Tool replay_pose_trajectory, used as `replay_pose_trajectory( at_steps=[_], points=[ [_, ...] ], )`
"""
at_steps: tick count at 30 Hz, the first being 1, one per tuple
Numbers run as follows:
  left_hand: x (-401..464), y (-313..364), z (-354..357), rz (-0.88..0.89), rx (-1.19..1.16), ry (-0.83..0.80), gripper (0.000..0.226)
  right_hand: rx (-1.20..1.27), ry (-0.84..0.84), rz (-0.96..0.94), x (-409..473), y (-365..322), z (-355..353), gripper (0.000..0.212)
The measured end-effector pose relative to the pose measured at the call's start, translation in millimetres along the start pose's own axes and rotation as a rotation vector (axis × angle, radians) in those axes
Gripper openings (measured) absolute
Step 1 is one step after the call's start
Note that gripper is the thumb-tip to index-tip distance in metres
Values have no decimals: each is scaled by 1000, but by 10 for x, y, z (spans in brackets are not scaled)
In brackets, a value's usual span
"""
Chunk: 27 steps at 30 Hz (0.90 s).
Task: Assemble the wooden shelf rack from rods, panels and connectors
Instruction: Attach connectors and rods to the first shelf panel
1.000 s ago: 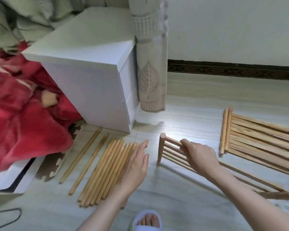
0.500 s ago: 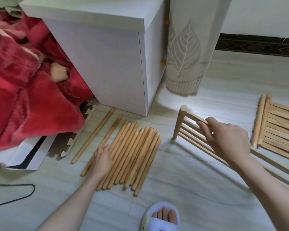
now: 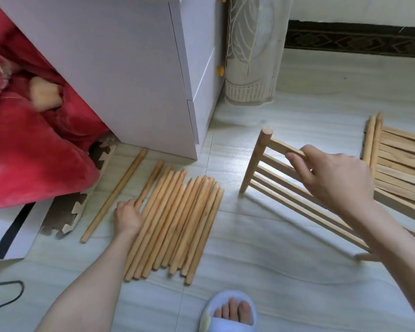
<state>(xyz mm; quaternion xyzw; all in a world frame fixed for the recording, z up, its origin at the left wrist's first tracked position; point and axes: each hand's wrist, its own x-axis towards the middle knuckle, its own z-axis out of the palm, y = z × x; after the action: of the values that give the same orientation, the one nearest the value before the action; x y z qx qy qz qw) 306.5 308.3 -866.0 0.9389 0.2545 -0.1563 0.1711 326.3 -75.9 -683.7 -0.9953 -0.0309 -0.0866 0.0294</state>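
Several loose wooden rods [image 3: 177,219] lie side by side on the tiled floor, with one single rod [image 3: 114,198] apart to their left. My left hand [image 3: 127,215] is down at the left edge of the pile, its fingers curled round one rod there. A slatted wooden panel [image 3: 271,180] stands tilted on its end rod, and my right hand [image 3: 328,178] grips its top slat. More slatted panels [image 3: 398,161] lie stacked at the far right.
A white cabinet [image 3: 134,80] stands behind the rods, a curtain [image 3: 252,56] beside it. A red blanket [image 3: 29,149] and foam mat pieces [image 3: 65,212] lie at the left. My slippered foot [image 3: 230,312] is at the bottom, a black cable [image 3: 7,295] at bottom left.
My left hand has moved from the right side of the rod pile to its left edge and curled onto a rod. The view dropped closer; my right hand keeps hold of the panel.
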Motion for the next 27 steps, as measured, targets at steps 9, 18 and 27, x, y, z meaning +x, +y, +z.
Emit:
replay_pose_trajectory(
  at_steps=[9,18,27],
  points=[
    [-42,168,-17,-101,-174,78,33,-19,6,-30,-35,-12,3,44],
    [-638,700,-525,278,-404,212,36,78,51,-74,-64,37,74,49],
    [-1447,1388,-1129,731,-496,174,23,58,-21,-194,-265,6,-44,39]
  ],
)
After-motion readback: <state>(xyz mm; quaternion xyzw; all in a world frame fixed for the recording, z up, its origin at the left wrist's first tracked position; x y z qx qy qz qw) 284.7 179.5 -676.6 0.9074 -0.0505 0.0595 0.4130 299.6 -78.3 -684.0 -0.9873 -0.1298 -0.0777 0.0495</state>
